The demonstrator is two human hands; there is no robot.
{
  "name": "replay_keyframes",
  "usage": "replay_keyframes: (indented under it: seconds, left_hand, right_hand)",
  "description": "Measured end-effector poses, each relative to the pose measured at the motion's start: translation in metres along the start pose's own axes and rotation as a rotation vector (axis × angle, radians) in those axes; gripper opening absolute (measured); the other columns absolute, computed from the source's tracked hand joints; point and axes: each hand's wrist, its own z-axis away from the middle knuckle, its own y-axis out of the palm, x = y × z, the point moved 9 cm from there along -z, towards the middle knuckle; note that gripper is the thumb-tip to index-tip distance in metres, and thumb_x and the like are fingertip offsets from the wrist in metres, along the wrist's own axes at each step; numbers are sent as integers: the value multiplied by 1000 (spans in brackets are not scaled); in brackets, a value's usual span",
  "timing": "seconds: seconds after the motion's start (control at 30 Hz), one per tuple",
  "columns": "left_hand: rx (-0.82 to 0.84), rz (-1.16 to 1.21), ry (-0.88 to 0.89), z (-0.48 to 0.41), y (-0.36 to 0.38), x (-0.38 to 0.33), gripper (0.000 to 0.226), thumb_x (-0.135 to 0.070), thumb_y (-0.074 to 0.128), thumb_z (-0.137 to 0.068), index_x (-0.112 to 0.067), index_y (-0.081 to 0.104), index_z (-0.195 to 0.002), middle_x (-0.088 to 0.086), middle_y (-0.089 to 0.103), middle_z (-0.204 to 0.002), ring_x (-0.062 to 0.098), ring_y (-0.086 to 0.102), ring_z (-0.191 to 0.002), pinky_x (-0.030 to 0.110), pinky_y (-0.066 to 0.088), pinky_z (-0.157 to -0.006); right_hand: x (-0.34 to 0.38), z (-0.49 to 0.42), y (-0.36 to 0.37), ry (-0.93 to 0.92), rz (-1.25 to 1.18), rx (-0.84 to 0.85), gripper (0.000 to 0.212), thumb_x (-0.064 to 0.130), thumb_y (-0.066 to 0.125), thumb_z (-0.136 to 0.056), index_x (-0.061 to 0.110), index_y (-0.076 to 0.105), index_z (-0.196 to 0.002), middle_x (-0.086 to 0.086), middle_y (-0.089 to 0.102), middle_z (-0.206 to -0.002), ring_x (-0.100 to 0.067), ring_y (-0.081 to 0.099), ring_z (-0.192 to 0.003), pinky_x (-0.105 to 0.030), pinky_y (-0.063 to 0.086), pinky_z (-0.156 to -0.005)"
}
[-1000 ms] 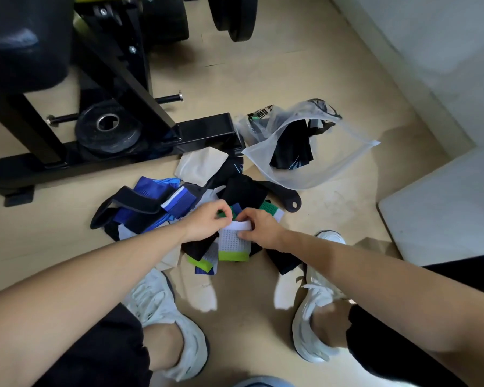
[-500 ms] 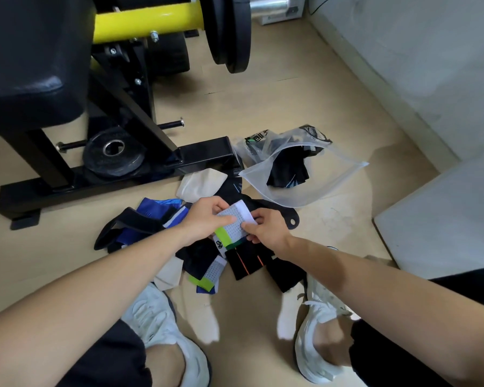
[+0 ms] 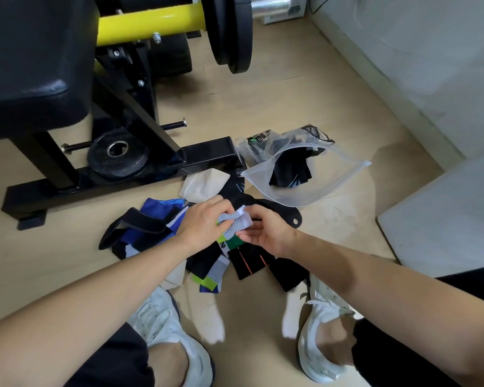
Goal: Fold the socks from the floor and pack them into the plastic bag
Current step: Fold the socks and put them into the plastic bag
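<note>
Sock [image 3: 233, 225] at centre frame, pinched by my left hand [image 3: 204, 222] and right hand [image 3: 266, 233], may unfold if I slacken.

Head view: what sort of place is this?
Probably a home gym: a black machine frame with a padded seat, large weight plates at a yellow bar, a small plate low on the frame.

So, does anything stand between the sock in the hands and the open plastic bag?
Nothing visible does. The left hand and right hand hold the white sock; only a flat black sock lies on the floor before the plastic bag.
</note>
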Motion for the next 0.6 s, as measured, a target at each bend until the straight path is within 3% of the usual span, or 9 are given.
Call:
replay_keyframes:
  seconds: [0.1, 0.17, 0.23, 0.3, 0.37, 0.5, 0.6]
  left_hand:
    - [33, 49, 27, 4, 2, 0, 13, -31, 69, -86, -27, 69, -99, -13, 60, -97, 16, 63, -78, 42, 53, -65]
    - [59, 146, -8, 6, 5, 2, 21, -38, 64, -83, -29, 75, -98, -17, 62, -97, 9, 63, -83, 36, 53, -72]
    - [83, 379, -156, 4, 6, 6, 27, -41, 61, -81, -25, 80, -90, -13, 67, -93, 9, 65, -89, 31, 51, -79]
    - [98, 684, -393, 3, 9, 16, 22, -32, 66, -85, -16, 81, -84, 2, 72, -90, 11, 66, -89, 31, 50, -81]
    - [158, 862, -534, 5, 14, 26, 16, -20, 66, -93, -10, 79, -95, 10, 75, -98, 14, 67, -92, 29, 50, -81]
    - [476, 885, -649, 21, 35, 39, 27, -35, 67, -95, -17, 72, -115, 8, 75, -111, 21, 72, -105, 32, 57, -90]
    - [547, 882, -642, 23, 36, 38, 34, -39, 72, -90, -20, 72, -118, 7, 75, -114, 21, 71, -108, 31, 57, -90]
  right_hand:
    - [1, 0, 1, 8, 45, 14, 46, 46, 71, -87, 3, 72, -105, -17, 73, -93, -25, 68, -83, -32, 60, -77]
    - [1, -1, -1, -8, 65, -8, 41, 43, 73, -87, 4, 71, -102, -16, 72, -89, -24, 67, -79, -31, 59, -73]
    - [1, -2, -2, -28, 74, -27, 30, 31, 75, -87, 5, 68, -100, -18, 72, -90, -23, 68, -75, -28, 58, -66]
    - [0, -3, -2, -39, 92, -25, 22, 21, 74, -88, 6, 65, -100, -20, 71, -94, -24, 69, -74, -27, 58, -63]
    - [2, -3, -1, -54, 110, -6, 22, 18, 74, -88, 6, 63, -103, -20, 71, -96, -25, 70, -76, -27, 59, -64]
    - [12, 0, 0, -133, 141, 15, 24, 13, 74, -87, 3, 64, -106, -17, 71, -95, -24, 70, -78, -27, 61, -70]
    - [18, 5, -6, -207, 147, -6, 20, 8, 74, -87, 3, 64, -104, -18, 70, -97, -25, 69, -77, -27, 60, -70]
